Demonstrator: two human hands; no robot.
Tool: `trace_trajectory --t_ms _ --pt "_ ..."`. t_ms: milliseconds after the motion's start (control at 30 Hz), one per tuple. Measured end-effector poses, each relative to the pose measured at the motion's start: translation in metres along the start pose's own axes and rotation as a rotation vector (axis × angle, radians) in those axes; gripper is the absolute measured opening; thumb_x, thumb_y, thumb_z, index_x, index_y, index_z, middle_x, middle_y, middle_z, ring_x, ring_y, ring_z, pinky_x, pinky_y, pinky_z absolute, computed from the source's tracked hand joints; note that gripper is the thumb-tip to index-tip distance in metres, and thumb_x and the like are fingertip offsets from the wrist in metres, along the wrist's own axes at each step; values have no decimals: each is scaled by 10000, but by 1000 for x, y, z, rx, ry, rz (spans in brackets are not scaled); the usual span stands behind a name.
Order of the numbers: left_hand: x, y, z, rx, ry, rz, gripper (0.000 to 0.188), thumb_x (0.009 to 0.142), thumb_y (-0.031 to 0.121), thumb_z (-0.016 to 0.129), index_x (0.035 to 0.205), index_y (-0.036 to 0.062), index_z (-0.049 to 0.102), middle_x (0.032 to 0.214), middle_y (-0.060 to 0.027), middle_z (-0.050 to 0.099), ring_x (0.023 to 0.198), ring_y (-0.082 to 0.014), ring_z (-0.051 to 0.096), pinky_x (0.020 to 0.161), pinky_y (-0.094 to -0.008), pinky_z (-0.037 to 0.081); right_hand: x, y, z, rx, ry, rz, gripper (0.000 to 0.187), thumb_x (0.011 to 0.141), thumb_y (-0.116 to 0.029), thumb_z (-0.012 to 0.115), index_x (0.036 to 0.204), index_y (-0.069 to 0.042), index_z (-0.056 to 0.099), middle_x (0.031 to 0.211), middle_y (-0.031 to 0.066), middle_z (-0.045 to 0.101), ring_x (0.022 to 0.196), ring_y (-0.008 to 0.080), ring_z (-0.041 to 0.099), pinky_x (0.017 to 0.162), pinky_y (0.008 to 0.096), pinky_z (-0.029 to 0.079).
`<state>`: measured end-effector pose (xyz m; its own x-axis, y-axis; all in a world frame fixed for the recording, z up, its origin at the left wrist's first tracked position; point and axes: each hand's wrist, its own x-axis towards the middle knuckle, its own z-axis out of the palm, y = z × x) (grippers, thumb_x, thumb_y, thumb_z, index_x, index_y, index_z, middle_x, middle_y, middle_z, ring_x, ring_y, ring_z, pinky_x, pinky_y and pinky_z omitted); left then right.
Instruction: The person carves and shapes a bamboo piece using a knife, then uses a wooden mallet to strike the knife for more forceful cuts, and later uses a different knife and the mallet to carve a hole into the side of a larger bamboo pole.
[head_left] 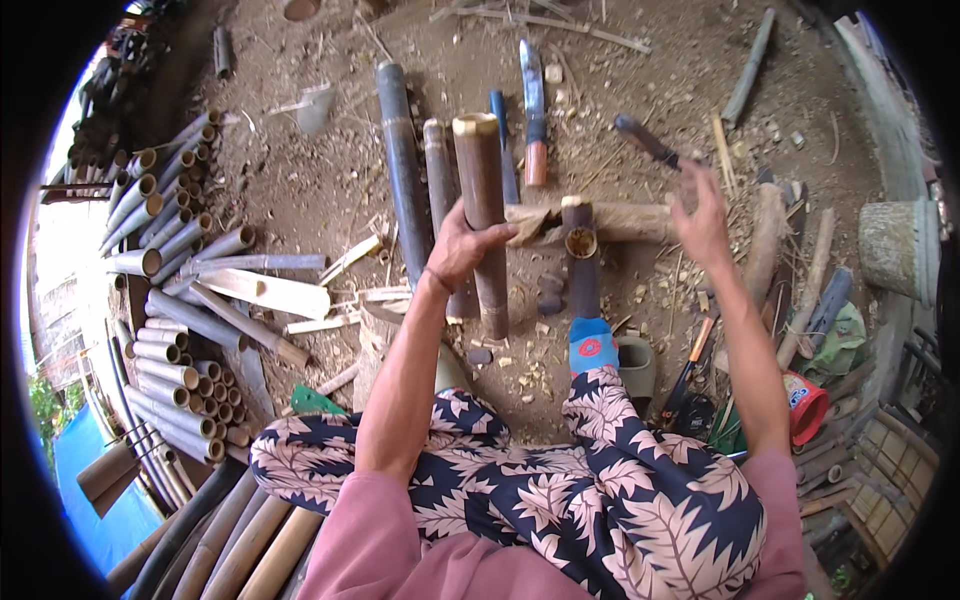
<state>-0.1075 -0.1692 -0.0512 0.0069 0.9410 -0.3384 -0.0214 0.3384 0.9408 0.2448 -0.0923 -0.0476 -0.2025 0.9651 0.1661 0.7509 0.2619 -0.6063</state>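
Left hand (465, 245) wrapped round a brown bamboo tube (482, 185), thumb across it; pale cut rim at the far end. Tube is over the middle of the dirt ground (655, 90), just beside the left end of a wooden log (640, 222). Right hand (708, 215) loosely spread, thumb apart from fingers, fingertips at the near end of a dark-handled tool (648, 140); contact unclear. Machete (533, 95) lies toward the ground's far edge; bamboo stack (165, 375) along its left edge.
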Motion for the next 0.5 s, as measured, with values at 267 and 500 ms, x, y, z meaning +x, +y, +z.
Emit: trace_trajectory --t_ms 267,500 --pt "-27 111 44 21 -218 235 400 728 131 753 1078 -13 624 962 -67 668 868 -160 639 807 -323 520 -58 -99 -102 346 -75 109 537 876 14 597 1389 -34 447 1168 96 542 937 135 609 837 285 509" --pt "-8 112 95 -54 -217 413 351 697 52 748 1020 0 621 920 -51 659 818 -142 631 746 -311 525 -54 -149 -146 363 24 -46 526 888 -13 617 1386 -27 450 1144 105 584 910 137 633 806 282 528"
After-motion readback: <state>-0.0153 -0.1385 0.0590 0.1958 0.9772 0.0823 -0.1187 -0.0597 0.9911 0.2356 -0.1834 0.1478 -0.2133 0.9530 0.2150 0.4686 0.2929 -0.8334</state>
